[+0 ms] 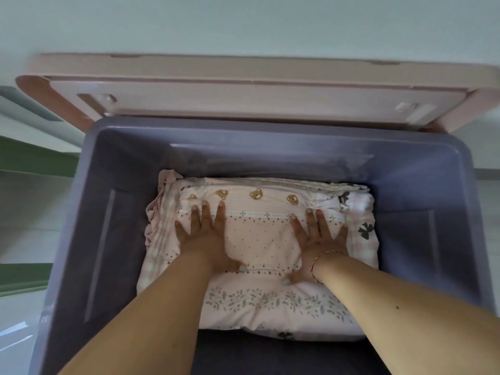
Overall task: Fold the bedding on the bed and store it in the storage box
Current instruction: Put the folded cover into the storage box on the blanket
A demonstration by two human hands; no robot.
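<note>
Step in hand: the folded bedding already lay inside the storage box, and both hands were flat on top of it, most likely to squash the air out so the pile would sit low enough for the lid to shut.
Bedding: a pale pink quilt with small dots, a row of bear faces and a leafy border nearest the person; it rested on the floor of the box, atop another folded layer with dark bows showing at the right edge.
Left hand: palm down on the left half of the quilt, fingers straight and spread, thumb stretched inward along a crease; it pressed and gripped nothing.
Right hand: palm down on the right half, fingers straight and spread, thumb turned inward; a thin bracelet circled the wrist.
Why the hands sat apart: placed wide, they loaded both halves evenly, so the fold was less likely to tip or spring open.
Box: grey-violet walls rose well above the pile, with a bare strip of box floor visible near the person.
Lid: pink, tilted up behind the box against the wall, out of the arms' way.
Judged progress: storing looked nearly done; closing the lid appeared to be what was left.
Risk: the puffy quilt might rebound once the pressure came off.
</note>
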